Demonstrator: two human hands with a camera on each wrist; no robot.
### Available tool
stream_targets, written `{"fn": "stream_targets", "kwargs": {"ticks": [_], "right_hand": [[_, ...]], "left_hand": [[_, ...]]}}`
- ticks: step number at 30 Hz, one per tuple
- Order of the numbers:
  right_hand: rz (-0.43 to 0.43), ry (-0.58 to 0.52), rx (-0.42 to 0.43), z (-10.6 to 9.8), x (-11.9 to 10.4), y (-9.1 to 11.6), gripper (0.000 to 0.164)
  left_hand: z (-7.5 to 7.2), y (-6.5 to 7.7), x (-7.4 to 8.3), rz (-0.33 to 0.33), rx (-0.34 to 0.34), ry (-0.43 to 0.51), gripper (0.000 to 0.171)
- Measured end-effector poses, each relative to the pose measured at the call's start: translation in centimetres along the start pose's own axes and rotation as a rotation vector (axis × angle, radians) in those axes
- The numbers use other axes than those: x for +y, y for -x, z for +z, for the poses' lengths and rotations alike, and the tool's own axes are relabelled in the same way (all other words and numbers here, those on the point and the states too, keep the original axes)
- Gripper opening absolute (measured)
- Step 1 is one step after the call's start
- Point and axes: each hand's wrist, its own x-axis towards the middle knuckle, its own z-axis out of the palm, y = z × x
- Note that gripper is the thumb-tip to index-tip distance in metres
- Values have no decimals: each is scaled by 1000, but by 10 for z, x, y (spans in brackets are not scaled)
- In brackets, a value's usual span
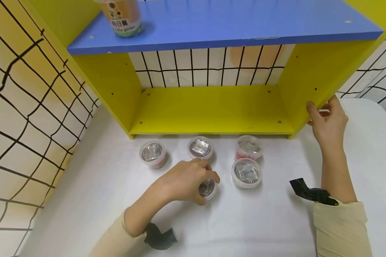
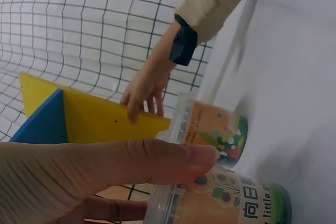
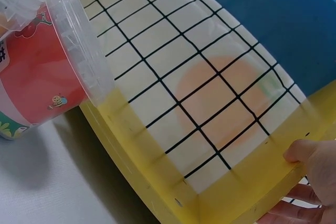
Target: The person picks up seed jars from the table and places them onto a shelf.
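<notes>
My left hand [image 1: 188,180] holds a lidded plastic cup [image 1: 208,190] on the table, thumb on the near side and fingers on the far side. In the left wrist view, the thumb lies across this cup [image 2: 220,205], which has an orange sunflower label and green base. My right hand [image 1: 330,123] grips the front edge of the right side panel [image 1: 308,76] of a yellow and blue shelf. In the right wrist view, its thumb is on the inner face and its other fingers are outside.
Several more lidded cups stand before the shelf, including a left one [image 1: 152,154], a middle one [image 1: 200,147] and a right one [image 1: 247,174]. Another cup [image 1: 123,18] sits on the blue shelf board [image 1: 225,25]. Black wire grid [image 1: 32,114] stands at the left and behind.
</notes>
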Motion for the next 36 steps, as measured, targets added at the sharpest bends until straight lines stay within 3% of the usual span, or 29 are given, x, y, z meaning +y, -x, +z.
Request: {"fn": "stream_targets", "kwargs": {"ticks": [10, 21, 25, 28, 31, 35, 36], "right_hand": [[0, -12, -21, 10, -5, -1, 43], [-17, -25, 6, 12, -7, -2, 41], [-14, -19, 8, 13, -7, -3, 42], [-14, -26, 15, 12, -6, -3, 42], [-8, -32, 25, 13, -4, -3, 41], [0, -35, 37, 16, 0, -2, 40], [1, -32, 37, 18, 1, -2, 41]], "left_hand": [[-8, 9, -4, -29, 17, 56, 50], [-51, 22, -9, -37, 18, 78, 51], [-66, 22, -14, -8, 13, 93, 51], [-89, 22, -17, 39, 14, 126, 52], [-124, 24, -19, 124, 42, 124, 52], [-181, 31, -14, 167, 96, 4, 51], [-186, 16, -47, 177, 124, -76, 59]]}}
